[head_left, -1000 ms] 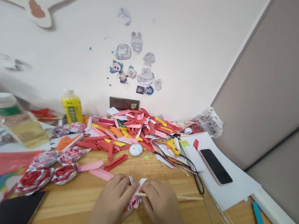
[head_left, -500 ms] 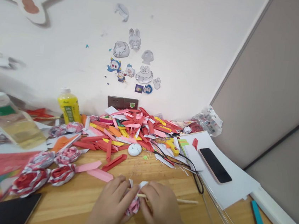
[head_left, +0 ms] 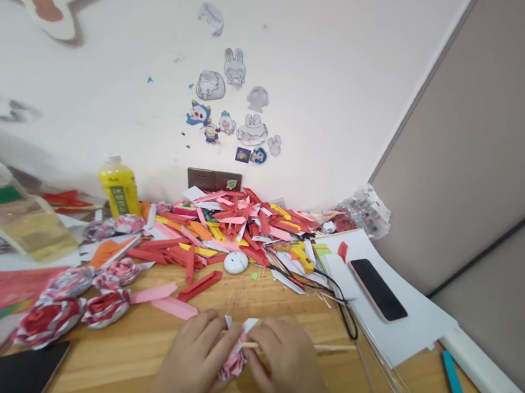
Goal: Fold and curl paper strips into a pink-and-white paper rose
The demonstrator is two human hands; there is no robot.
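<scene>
Near the front of the wooden table, a pink and white folded-paper flower [head_left: 234,363] sits between both hands, partly covered by fingers. My left hand [head_left: 199,355] is closed around its left side. On the right, my right hand [head_left: 280,358] pinches a thin wooden stick [head_left: 335,349], whose left end reaches the flower and whose right end sticks out past the hand. White paper tips [head_left: 249,325] show above the flower between the hands.
Behind the hands lies a heap of folded paper strips [head_left: 236,219]. Finished paper flowers [head_left: 107,307] and a dark tablet [head_left: 22,368] are left. A yellow glue gun [head_left: 302,256], black cable, phone [head_left: 378,290], white sheets and teal cutter [head_left: 456,384] are right. A yellow bottle [head_left: 119,188] stands behind.
The stick's right end has tilted slightly upward and reaches a little farther right. Both hands keep nearly the same place and grip, and the view has shifted slightly.
</scene>
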